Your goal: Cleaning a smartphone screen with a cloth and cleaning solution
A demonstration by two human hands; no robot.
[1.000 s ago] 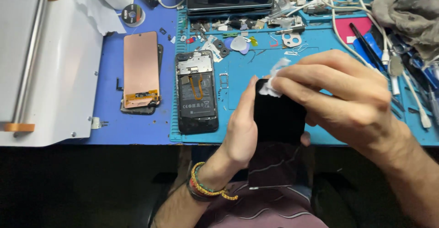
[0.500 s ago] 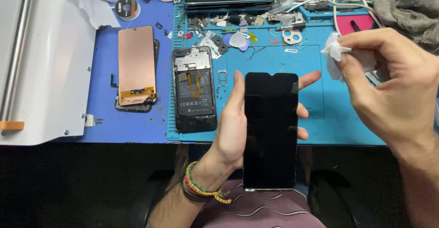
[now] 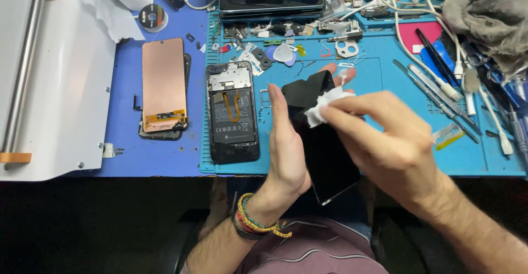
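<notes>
Head view looks down on a worktop (image 3: 165,158) with a blue mat (image 3: 396,153) along its front edge. Above that edge the left hand (image 3: 287,153) cradles a black phone screen (image 3: 324,153) by its long sides, tilted. The right hand (image 3: 385,142) pinches a white wipe (image 3: 324,104) onto its top corner. Thin, stiff glass looks light, slick and fragile; edge grips suit it.

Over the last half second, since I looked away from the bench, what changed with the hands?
The right hand brought the white wipe back from the right onto the top of the black screen panel, which now tilts. The left hand still holds the panel. The opened phone and copper-backed panel stayed put.
</notes>
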